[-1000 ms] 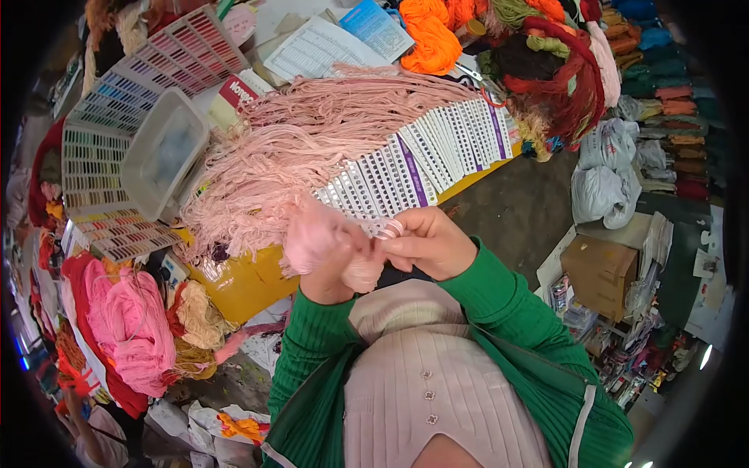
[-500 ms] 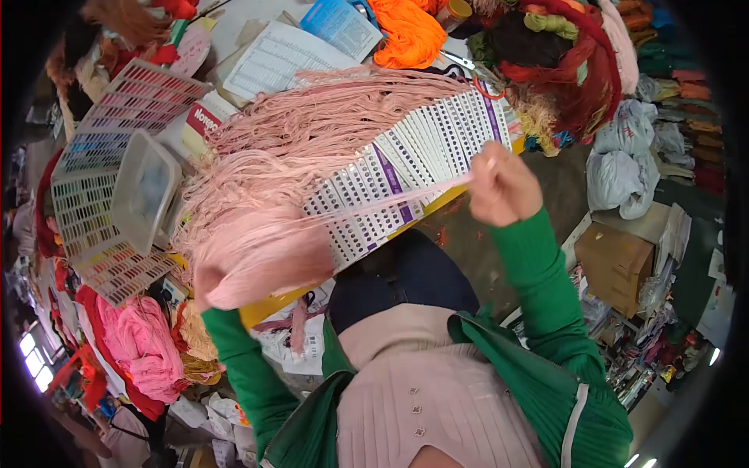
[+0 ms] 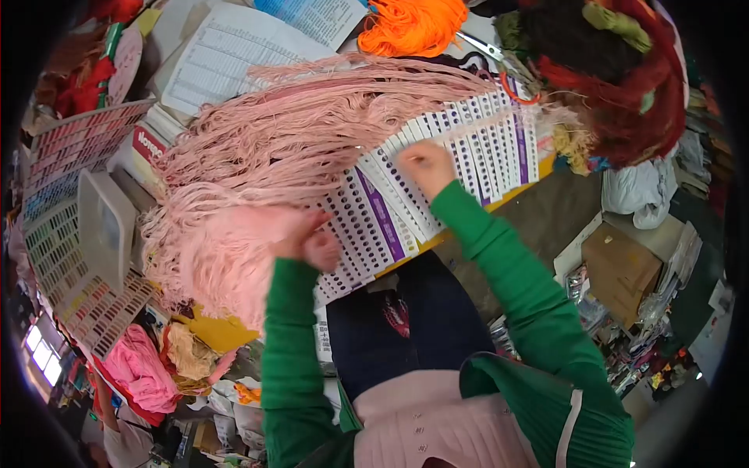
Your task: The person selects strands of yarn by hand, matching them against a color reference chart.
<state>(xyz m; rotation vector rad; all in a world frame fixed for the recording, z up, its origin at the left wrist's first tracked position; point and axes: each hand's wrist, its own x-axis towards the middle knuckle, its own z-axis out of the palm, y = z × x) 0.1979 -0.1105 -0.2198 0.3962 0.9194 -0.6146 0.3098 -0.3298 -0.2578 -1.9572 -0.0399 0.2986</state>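
My left hand [image 3: 306, 240] is at the right end of a pale pink thread skein [image 3: 234, 253], its fingers curled against the strands; the skein spreads loosely on the table. My right hand [image 3: 427, 168] is closed and blurred above a row of white thread cards [image 3: 476, 148] with punched holes and purple bands. A faint pink thread [image 3: 507, 119] runs from near this hand across the cards to the right; its hold inside the fingers is hidden. Many dusty-pink threads [image 3: 289, 132] hang from the cards' far side.
Scissors [image 3: 482, 47] with an orange handle lie behind the cards, beside orange yarn [image 3: 413, 27]. A printed sheet [image 3: 234, 58] is at the back. On the left are a plastic tub [image 3: 105, 226] and a grid colour chart [image 3: 58, 226]. Dark red yarn [image 3: 655, 101] is heaped at right.
My right hand has moved left, from beyond the cards to above them. My left hand has moved right, and the pale pink skein now lies flatter and looser on the table.
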